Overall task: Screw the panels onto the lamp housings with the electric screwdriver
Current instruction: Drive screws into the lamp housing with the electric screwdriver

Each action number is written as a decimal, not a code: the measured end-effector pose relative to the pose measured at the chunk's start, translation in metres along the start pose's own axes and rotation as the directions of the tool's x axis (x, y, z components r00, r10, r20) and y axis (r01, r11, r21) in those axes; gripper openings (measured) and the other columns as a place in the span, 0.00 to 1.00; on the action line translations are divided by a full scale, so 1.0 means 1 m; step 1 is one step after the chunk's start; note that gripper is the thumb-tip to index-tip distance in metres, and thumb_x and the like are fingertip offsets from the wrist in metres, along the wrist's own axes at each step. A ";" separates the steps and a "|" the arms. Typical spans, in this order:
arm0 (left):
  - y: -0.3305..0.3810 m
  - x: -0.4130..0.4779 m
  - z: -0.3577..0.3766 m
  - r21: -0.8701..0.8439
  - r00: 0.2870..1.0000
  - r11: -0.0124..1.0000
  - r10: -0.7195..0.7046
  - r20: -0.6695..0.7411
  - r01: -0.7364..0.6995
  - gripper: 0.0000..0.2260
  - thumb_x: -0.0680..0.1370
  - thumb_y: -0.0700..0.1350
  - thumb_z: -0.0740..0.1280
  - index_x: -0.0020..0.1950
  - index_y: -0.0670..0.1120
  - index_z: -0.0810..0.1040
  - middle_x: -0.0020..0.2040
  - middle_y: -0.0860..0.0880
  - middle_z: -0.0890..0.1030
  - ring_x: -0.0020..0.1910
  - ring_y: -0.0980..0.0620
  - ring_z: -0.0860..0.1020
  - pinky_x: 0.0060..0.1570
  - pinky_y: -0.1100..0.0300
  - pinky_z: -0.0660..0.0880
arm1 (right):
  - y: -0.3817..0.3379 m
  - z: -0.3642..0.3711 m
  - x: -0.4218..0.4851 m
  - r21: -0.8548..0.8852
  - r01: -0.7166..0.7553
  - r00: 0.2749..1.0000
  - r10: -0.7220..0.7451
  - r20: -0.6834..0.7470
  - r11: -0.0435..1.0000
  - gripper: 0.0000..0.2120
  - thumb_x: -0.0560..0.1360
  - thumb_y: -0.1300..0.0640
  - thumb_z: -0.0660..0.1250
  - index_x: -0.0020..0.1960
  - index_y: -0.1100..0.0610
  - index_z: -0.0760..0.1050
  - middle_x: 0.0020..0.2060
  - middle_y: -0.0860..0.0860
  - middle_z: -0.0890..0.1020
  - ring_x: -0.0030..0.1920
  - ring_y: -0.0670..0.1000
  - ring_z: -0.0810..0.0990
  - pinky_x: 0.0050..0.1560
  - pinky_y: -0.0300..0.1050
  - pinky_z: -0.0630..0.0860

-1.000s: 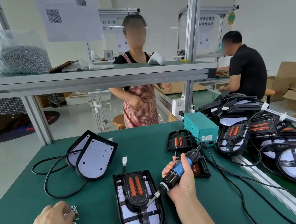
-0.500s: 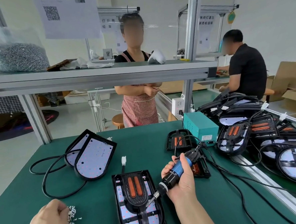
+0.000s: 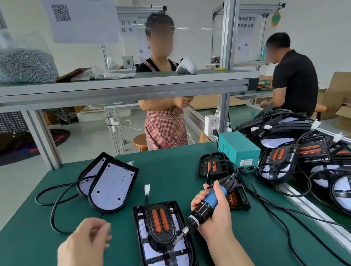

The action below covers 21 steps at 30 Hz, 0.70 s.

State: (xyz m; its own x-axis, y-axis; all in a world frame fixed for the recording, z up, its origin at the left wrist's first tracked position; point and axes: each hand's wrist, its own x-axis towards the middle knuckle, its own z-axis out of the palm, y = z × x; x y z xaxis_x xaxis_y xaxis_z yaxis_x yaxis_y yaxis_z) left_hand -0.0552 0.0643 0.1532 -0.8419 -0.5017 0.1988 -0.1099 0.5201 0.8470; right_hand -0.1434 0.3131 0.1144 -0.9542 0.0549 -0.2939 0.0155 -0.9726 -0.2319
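View from a head camera, looking down at a green table on an assembly line. Nearest the viewer lies a black lamp housing with a white LED board inside. A black panel with two orange strips sits on top of it.

The right hand grips a blue and black electric screwdriver, with the fingers wrapped round the barrel. The tool slants down to the left, and its bit meets the right edge of the panel.

The left hand hovers above the table to the left of the housing. Its fingertips are drawn together against the thumb, and whether they hold anything cannot be told.

Two more housings lean together farther left, trailing black cable. A teal power box stands behind the screwdriver, and a heap of housings lies to the right. A bag of screws sits on the shelf above.
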 end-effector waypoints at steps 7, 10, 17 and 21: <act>0.045 -0.042 0.037 -0.097 0.924 0.992 0.114 0.366 -0.084 0.16 0.72 0.38 0.76 0.32 0.59 0.85 0.28 0.53 0.83 0.25 0.59 0.80 0.32 0.71 0.76 | -0.002 0.002 -0.001 0.032 0.007 1.000 -0.008 0.023 0.999 0.15 0.71 0.49 0.74 0.49 0.59 0.75 0.32 0.51 0.74 0.28 0.47 0.73 0.28 0.39 0.75; 0.051 -0.052 0.052 -0.099 0.881 0.994 0.089 0.465 -0.048 0.14 0.74 0.34 0.72 0.38 0.54 0.85 0.29 0.53 0.84 0.28 0.58 0.82 0.34 0.73 0.76 | -0.003 0.003 -0.001 0.052 0.006 1.000 -0.007 0.028 0.999 0.15 0.72 0.49 0.74 0.50 0.58 0.75 0.31 0.50 0.74 0.28 0.47 0.73 0.28 0.39 0.75; 0.056 -0.056 0.055 -0.100 0.873 0.995 0.062 0.484 -0.015 0.13 0.75 0.33 0.70 0.40 0.50 0.86 0.31 0.51 0.84 0.30 0.57 0.83 0.34 0.74 0.74 | -0.006 0.003 0.002 0.093 0.017 0.999 -0.020 0.028 0.995 0.16 0.74 0.47 0.73 0.50 0.58 0.74 0.31 0.50 0.74 0.27 0.47 0.74 0.28 0.39 0.75; 0.053 -0.055 0.055 -0.097 0.867 0.995 0.067 0.494 -0.021 0.13 0.74 0.32 0.70 0.40 0.50 0.86 0.32 0.50 0.85 0.29 0.56 0.82 0.36 0.72 0.76 | -0.006 0.004 0.003 0.110 0.017 1.000 -0.019 0.021 0.994 0.16 0.74 0.47 0.73 0.50 0.58 0.74 0.31 0.49 0.74 0.28 0.47 0.74 0.28 0.39 0.75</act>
State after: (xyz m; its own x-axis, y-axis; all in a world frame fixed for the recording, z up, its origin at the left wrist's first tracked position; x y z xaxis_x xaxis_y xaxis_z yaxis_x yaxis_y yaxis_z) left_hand -0.0435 0.1575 0.1606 -0.9982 -0.0586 -0.0148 -0.0402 0.4609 0.8866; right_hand -0.1474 0.3187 0.1186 -0.9604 0.0686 -0.2700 -0.0332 -0.9905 -0.1337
